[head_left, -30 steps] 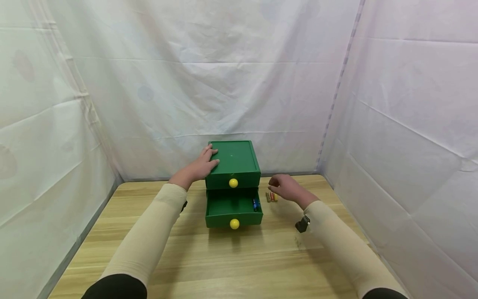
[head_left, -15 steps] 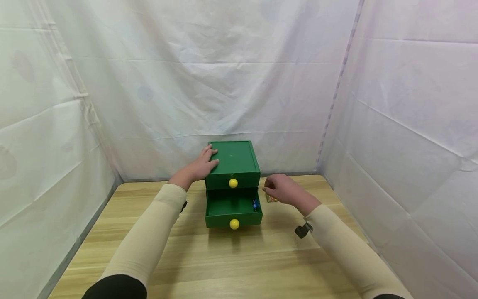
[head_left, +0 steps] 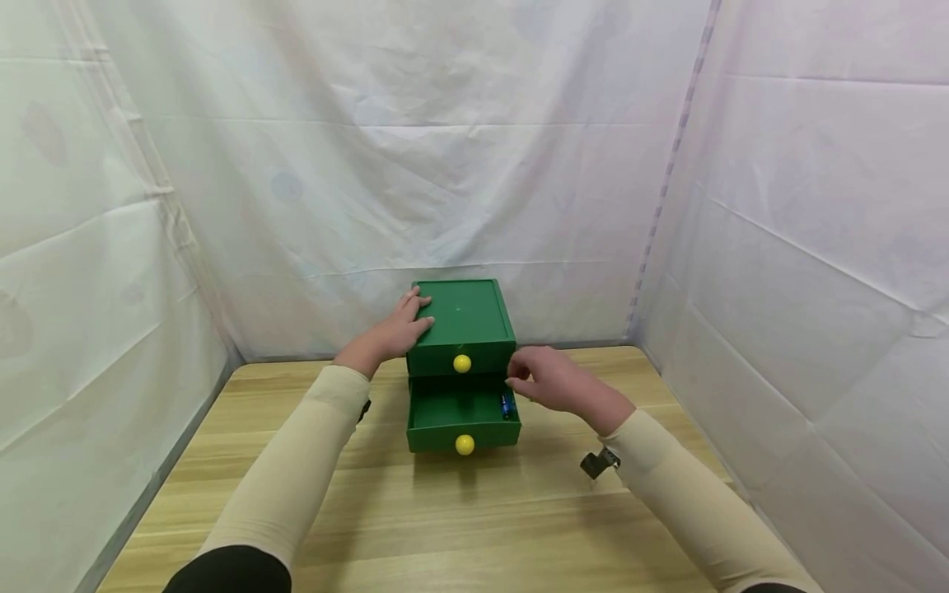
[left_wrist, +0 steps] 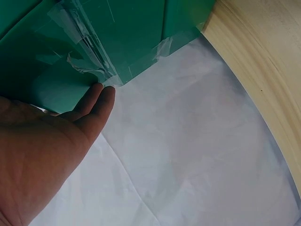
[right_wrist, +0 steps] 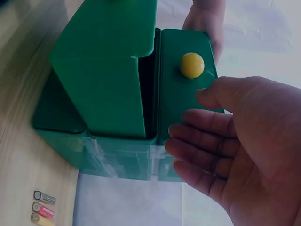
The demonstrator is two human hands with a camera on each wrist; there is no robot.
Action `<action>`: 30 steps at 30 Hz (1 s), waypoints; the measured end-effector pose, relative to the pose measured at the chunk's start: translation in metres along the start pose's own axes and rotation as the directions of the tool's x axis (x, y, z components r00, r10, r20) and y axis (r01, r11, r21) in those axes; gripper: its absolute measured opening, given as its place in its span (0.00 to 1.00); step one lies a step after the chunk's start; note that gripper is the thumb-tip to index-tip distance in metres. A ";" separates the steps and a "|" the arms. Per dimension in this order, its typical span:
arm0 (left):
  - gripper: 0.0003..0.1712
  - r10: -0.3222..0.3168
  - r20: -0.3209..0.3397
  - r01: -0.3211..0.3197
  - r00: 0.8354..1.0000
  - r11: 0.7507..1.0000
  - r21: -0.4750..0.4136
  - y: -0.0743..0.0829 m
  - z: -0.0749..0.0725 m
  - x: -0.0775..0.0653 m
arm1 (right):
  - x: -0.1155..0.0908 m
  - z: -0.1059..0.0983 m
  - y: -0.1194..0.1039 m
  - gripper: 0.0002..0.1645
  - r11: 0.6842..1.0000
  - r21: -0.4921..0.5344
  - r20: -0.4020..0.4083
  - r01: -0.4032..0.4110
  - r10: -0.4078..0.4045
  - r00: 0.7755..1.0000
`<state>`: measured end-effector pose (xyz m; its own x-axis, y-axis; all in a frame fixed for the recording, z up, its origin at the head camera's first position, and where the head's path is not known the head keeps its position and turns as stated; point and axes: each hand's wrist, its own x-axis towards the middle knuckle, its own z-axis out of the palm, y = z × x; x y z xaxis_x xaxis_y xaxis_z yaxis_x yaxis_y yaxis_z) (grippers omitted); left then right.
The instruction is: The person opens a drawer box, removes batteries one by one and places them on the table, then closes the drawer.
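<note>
A green drawer cabinet [head_left: 463,309] stands on the table with its middle drawer [head_left: 452,408] pulled out. Inside that drawer, at the right side, lies something blue like a battery [head_left: 507,405]. My left hand [head_left: 400,331] rests on the cabinet's top left edge, fingers spread; its fingertips touch the taped side in the left wrist view. Beside the cabinet's right front, just above the drawer's right wall, is my right hand [head_left: 552,379]. Its fingers bend loosely, with nothing between them in the right wrist view. Three batteries [right_wrist: 43,210] lie side by side on the table there.
Yellow round knobs [head_left: 465,445] stick out from the drawer fronts. The wooden table [head_left: 460,527] reaches back to a white cloth [head_left: 445,165], which also hangs on both sides. A small black device [head_left: 599,463] is strapped at the right wrist.
My right hand has moved left, from over the batteries on the table to the drawer's right side. The left hand and the cabinet stay where they were.
</note>
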<state>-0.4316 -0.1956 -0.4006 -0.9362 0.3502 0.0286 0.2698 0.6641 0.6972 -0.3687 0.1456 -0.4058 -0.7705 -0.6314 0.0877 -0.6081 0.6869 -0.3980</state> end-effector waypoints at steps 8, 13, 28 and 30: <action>0.38 -0.026 0.006 0.026 1.000 1.000 -0.001 -0.012 -0.001 0.010 | 0.004 0.004 -0.017 0.03 0.994 -0.054 0.067 0.094 -0.091 0.994; 0.38 -0.018 0.004 0.018 1.000 1.000 -0.014 -0.013 -0.002 0.010 | 0.009 0.008 -0.028 0.13 0.986 -0.118 0.152 0.122 -0.103 0.983; 0.38 0.000 -0.006 0.000 1.000 1.000 0.027 -0.002 -0.002 0.001 | 0.024 0.021 -0.037 0.19 0.933 -0.314 0.325 0.174 -0.067 0.943; 0.38 0.001 -0.005 -0.001 1.000 1.000 0.025 -0.002 -0.002 0.000 | 0.027 0.022 -0.038 0.15 0.927 -0.333 0.343 0.172 -0.051 0.938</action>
<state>-0.4328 -0.1983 -0.4010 -0.9370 0.3478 0.0333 0.2765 0.6801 0.6790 -0.3619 0.0942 -0.4084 -0.6260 -0.7508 -0.2107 -0.7603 0.6478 -0.0493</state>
